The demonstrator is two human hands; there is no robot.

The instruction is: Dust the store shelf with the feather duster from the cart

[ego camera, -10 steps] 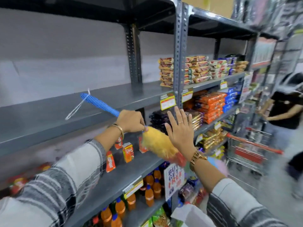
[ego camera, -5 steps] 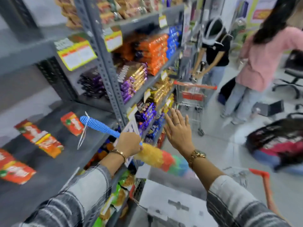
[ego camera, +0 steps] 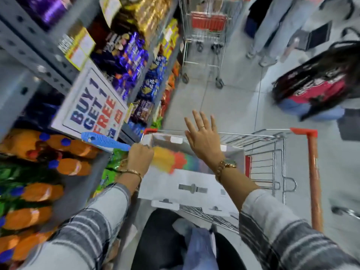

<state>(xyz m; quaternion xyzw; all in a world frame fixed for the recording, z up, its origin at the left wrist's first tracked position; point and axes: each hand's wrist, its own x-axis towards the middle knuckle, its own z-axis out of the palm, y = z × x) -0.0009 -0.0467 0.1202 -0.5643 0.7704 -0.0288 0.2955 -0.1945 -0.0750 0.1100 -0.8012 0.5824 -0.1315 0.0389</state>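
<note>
The feather duster is gripped in the left hand — fingers curled tight into a fist around the shaft, where the blue ribbed handle meets the plumes. The handle is pointed left toward the store shelf, its tip ending just in front of a white "BUY 1 GET 1 FREE" sign hung on the shelf upright. The plumes, banded yellow, orange-red, green and blue, are extended right, over the near cart and above a white box lying in its basket; whether plumes and box touch cannot be told through the motion blur. The right hand is held flat and open above the cart, fingers spread and straight, nothing grasped, a ring seen on one finger and a watch worn at the wrist. A bangle is worn on the left wrist; both forearms are covered by plaid sleeves. Orange bottles with blue caps are stacked on the lower shelf at left — purple and blue snack packs higher up. A second cart is parked farther down the aisle, a dark bag seen on the floor at right.
</note>
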